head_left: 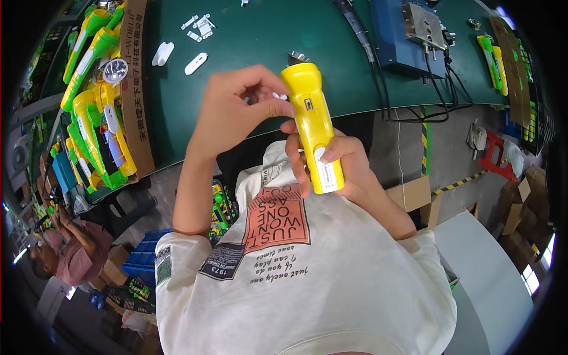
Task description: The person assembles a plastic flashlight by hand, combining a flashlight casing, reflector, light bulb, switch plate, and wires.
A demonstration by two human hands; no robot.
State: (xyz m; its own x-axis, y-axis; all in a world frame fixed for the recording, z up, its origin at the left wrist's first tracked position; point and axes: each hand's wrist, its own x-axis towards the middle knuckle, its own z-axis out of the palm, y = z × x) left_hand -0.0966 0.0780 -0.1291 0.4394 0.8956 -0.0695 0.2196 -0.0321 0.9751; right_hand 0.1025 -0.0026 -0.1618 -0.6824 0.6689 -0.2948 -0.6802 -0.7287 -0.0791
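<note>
My right hand is wrapped round a yellow flashlight, its wide head pointing away from me and its thumb on the lower body. A small rectangular slot shows in the upper body, and a white label lies near the tail. A shiny reflector sits at the head's far rim; I cannot tell if it is attached. Just left of the slot, my left hand pinches a small white plastic piece, mostly covered by the fingers. Oval white covers and small white strips lie beyond it on the green table.
A cardboard box of yellow-green flashlight bodies stands at left. Far right are a blue device with a metal block, black cables and a dark-handled tool. Another person sits at lower left.
</note>
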